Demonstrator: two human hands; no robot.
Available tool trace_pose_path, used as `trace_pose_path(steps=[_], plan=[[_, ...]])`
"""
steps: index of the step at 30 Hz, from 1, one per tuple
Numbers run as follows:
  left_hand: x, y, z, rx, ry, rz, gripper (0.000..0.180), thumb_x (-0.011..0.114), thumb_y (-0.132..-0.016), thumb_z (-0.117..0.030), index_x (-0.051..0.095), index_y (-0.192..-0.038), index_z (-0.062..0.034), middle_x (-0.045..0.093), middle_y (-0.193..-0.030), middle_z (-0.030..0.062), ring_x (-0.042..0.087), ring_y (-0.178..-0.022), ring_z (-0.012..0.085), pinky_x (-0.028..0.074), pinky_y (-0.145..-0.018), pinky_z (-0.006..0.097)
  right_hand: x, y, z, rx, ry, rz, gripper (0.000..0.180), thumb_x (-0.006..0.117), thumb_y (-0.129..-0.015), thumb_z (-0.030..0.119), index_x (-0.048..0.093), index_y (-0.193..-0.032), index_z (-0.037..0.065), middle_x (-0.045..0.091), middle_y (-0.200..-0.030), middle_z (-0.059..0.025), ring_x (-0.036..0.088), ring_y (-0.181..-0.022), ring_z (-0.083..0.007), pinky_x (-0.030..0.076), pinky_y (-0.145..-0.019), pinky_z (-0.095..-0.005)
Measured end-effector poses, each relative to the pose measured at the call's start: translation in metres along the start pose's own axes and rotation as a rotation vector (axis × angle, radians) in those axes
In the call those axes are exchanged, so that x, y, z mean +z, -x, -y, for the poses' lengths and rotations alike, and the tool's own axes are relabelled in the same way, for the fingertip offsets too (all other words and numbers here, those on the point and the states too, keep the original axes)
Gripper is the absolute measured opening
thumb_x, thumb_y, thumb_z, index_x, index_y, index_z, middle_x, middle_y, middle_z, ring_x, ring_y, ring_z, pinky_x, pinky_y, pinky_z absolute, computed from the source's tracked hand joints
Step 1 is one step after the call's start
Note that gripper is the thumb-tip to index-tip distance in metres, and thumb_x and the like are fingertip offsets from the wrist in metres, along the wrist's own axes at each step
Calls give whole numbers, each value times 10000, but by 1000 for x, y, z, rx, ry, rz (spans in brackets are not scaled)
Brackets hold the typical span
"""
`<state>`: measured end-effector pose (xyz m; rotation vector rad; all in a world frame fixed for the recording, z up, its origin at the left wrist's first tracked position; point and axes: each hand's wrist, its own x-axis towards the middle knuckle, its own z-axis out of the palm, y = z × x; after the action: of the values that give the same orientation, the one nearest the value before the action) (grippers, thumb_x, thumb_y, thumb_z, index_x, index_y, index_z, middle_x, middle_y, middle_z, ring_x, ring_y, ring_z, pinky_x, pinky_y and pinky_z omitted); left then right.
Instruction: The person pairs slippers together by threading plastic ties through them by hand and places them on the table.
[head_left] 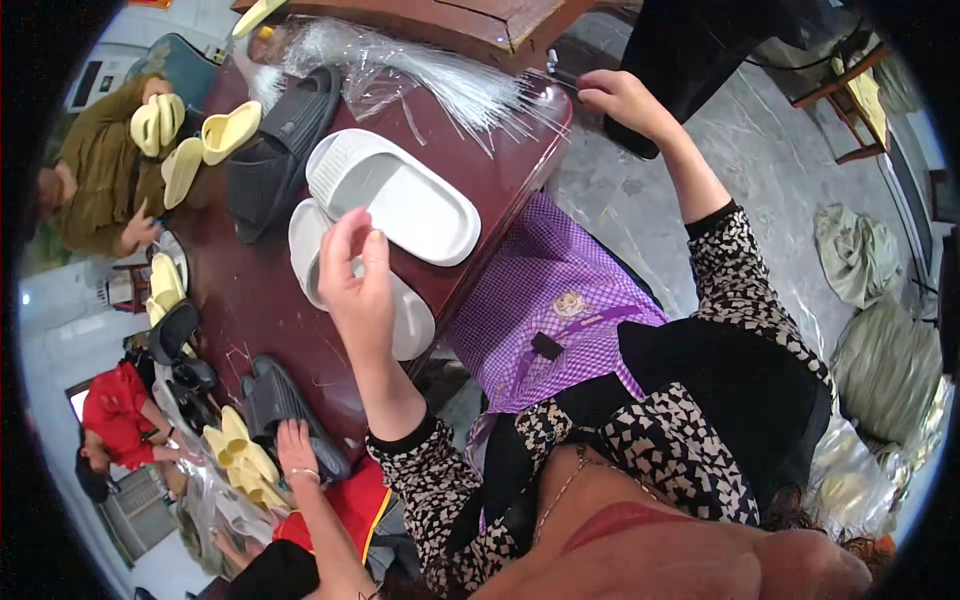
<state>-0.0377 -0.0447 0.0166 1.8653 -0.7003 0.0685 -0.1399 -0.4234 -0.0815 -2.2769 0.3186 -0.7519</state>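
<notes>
On the dark red table (420,110) lie two white slide slippers side by side. My left hand (360,285) is over the nearer white slipper (410,318), fingers bent and thumb apart, with nothing visible between them; whether it touches the slipper I cannot tell. The other white slipper (425,205) rests just beyond, its sole and ribbed strap showing. Past the table's right corner, my right hand (625,105) is closed around a thin dark object with a whitish end (553,62), whose kind I cannot make out.
Clear plastic strands (430,75) lie at the table's far end. Dark grey slippers (270,170) and yellow slippers (230,132) line the left. A co-worker's hand (296,450) touches another grey slipper (280,400). Two other people work beyond. A black thing (690,60) stands by my right hand.
</notes>
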Motion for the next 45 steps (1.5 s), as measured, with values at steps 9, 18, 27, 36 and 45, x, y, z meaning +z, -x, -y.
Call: trace_pose_path(steps=[9,18,27,36,45], plan=[[41,0,-38,264,-90,55,141,601,-776,27,618,-916,14,612,-909,129,590,-832,255,465,-747,333,-54,20,114,320,-246,311,163,551,-862,145,634,-818,12,512,-588,32,451,-517,-39,359,-451,-211],[109,-14,-50,673,-16,187,231,647,-687,15,605,-913,-10,608,-1000,106,569,-823,277,459,-747,363,-48,39,162,92,-297,441,73,564,-822,47,611,-793,0,505,-577,26,445,-493,-29,334,-429,-201],[119,-16,-46,692,59,241,176,648,-711,24,611,-879,-12,629,-946,113,583,-811,276,478,-726,350,-51,36,158,278,-617,603,83,562,-832,43,605,-792,-16,515,-575,17,435,-445,-40,312,-403,-190],[86,10,-30,329,99,213,101,619,-768,17,599,-865,1,605,-767,152,583,-679,281,475,-642,351,-31,27,137,278,-865,668,155,587,-880,122,622,-905,-27,561,-641,-1,507,-549,-68,406,-504,-209],[18,48,-33,-114,410,7,76,527,-889,4,573,-943,31,565,-723,46,545,-662,109,449,-625,232,5,5,150,-150,-400,397,206,563,-877,95,610,-1050,-6,618,-981,-88,594,-899,-190,478,-777,-297]])
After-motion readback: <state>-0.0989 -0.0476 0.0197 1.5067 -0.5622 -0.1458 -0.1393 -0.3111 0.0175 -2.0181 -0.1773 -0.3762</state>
